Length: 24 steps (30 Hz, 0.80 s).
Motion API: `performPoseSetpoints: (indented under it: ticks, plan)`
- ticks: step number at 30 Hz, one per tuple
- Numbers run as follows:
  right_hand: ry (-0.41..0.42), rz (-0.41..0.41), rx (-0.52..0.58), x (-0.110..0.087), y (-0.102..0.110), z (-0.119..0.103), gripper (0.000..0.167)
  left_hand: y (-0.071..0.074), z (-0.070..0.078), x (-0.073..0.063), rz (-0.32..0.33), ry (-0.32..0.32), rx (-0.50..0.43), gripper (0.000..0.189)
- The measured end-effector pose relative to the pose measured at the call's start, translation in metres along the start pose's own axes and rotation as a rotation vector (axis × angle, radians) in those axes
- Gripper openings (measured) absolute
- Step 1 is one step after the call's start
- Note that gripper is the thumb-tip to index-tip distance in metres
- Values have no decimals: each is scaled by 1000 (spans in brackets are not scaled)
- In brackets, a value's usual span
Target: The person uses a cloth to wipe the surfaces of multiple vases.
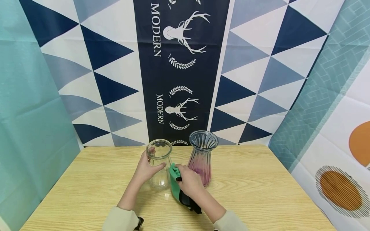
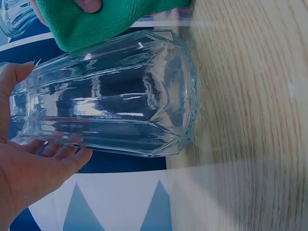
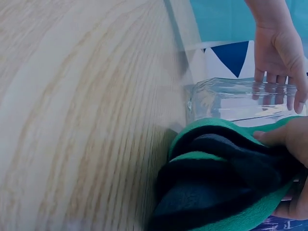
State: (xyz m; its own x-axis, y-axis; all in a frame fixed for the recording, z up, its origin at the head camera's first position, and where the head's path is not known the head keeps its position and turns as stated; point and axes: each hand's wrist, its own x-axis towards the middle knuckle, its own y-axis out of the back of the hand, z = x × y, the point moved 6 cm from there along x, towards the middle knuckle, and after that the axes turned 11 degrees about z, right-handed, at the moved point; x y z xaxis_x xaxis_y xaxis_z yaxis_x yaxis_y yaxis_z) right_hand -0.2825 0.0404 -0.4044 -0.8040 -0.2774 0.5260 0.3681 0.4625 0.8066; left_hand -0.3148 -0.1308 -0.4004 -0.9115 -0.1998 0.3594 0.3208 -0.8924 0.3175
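A clear glass vase (image 1: pixel 160 177) with faceted sides stands upright on the wooden table. My left hand (image 1: pixel 146 167) holds it near the neck, thumb on one side and fingers round the other. On its right, my right hand (image 1: pixel 191 180) grips a green cloth (image 2: pixel 103 24) with black parts, thumb pressed on top. In the left wrist view the cloth lies right along the vase's side. Folds of black material (image 3: pixel 207 187) hang below the right hand in the right wrist view.
Just behind the right hand stands a second glass vase (image 1: pixel 204 154), bluish at the rim and pink lower down. A patterned curtain (image 1: pixel 115 80) hangs behind the wooden table (image 1: pixel 248 192), with teal cloth (image 1: pixel 31 128) at the left side.
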Motion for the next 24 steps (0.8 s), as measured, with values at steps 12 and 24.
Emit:
performPoseSetpoints:
  ticks: [12,24]
  plan:
    - [11,225,71,6,18,-6,64,-1,-2,-1,34,14,22,80]
    - [0,129,55,6,8,-5,61,0,-1,0,-11,19,-12,79]
